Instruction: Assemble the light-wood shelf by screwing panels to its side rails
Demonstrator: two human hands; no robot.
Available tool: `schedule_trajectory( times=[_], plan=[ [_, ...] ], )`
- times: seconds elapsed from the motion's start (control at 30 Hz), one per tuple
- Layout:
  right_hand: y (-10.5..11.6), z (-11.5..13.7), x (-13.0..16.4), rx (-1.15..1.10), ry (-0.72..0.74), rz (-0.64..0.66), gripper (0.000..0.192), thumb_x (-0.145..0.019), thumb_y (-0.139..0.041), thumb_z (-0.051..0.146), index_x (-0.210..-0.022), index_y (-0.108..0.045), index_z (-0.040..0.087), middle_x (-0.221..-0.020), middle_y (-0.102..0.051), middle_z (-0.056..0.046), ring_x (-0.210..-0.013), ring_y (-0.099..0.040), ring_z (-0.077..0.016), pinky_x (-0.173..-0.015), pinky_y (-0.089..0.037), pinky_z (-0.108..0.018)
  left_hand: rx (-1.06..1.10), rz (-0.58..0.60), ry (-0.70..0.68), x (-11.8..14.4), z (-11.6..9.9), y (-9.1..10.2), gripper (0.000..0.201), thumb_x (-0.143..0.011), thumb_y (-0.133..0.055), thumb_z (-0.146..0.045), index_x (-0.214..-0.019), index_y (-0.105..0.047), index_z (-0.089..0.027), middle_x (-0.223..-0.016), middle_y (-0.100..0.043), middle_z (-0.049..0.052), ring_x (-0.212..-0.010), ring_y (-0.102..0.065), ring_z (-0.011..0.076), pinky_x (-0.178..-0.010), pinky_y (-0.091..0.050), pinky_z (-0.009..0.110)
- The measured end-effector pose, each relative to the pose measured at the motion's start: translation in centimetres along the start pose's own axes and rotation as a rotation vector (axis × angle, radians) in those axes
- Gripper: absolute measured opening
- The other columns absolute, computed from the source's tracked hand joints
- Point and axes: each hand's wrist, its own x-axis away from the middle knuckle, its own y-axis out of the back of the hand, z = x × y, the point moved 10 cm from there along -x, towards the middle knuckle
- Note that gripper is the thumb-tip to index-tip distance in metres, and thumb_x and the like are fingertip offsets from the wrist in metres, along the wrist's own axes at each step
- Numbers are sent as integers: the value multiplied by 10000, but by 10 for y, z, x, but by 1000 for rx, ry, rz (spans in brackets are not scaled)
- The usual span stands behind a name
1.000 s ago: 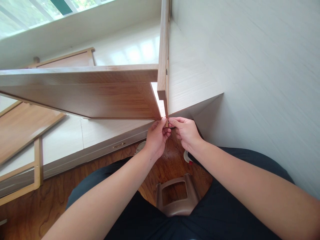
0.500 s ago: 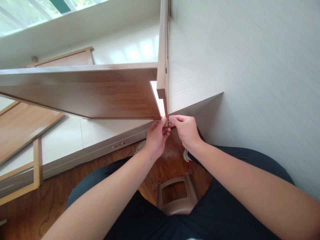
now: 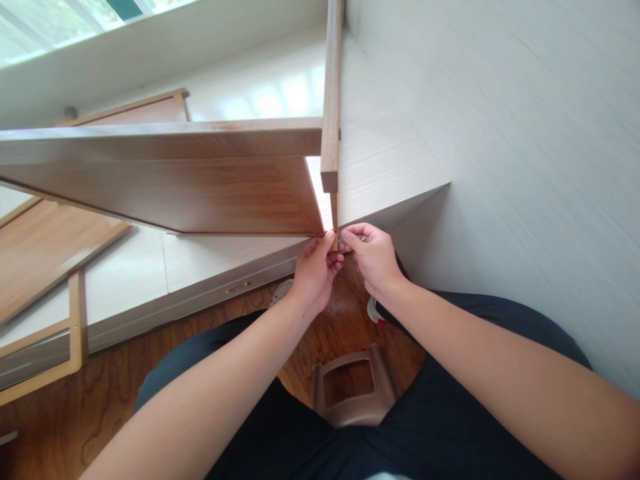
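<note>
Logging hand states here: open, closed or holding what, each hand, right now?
Left hand: closed on the lower end of the wooden frame.
Right hand: closed in a pinch beside it; anything small held cannot be told.

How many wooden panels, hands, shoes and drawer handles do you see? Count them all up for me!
Wooden panels: 3
Hands: 2
Shoes, partly visible: 2
Drawer handle: 1
Total: 8

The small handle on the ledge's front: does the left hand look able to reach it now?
Probably yes: nothing visible stands between the left hand and the small handle, though this hand is holding the wooden leg.
</note>
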Motion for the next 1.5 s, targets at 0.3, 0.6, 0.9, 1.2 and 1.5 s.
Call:
schedule_trajectory(
  times=[0.3,0.6,0.9,1.2,1.5],
  plan=[
    [-19,-2,-11,268,55,200,442,-981,-633,537,-699,-542,209,-623,-551,33,-539,-509,-105,-513,-397,-225,15,23,-7,0,1,0,384,-726,-936,-411,-851,-683,-151,-703,-695,-12,-567,-575,50,-560,-451,156],
    [-21,-11,-25,386,-1,285,711,-954,-480,844,-642,-525,207,-626,-576,-17,-558,-502,-133,-566,-390,-266,-17,32,-18,0,-2,-1,367,-740,-913,-430,-805,-690,-147,-717,-694,-6,-575,-568,51,-562,-439,161],
    [-21,24,-25,925,130,359,696,-1086,-344,649,-649,-654,206,-713,-721,-72,-686,-611,-192,-657,-371,-296,13,22,59,-1,3,-4,206,-896,-745,-333,-826,-702,-145,-703,-679,-1,-560,-558,60,-566,-434,175],
    [-11,38,-26,1113,158,364,204,-898,-573,149,-748,-694,218,-751,-739,-53,-672,-590,-195,-632,-371,-286,24,73,148,3,9,-10,226,-929,-676,-358,-944,-745,-143,-763,-674,-5,-583,-565,65,-583,-416,209],
    [-5,42,-21,959,131,536,386,-762,-532,-12,-947,-788,209,-664,-728,15,-542,-565,-148,-562,-380,-275,-8,107,147,1,10,-11,242,-921,-664,-391,-965,-736,-164,-777,-661,-16,-589,-562,75,-560,-387,221]
  ],
)
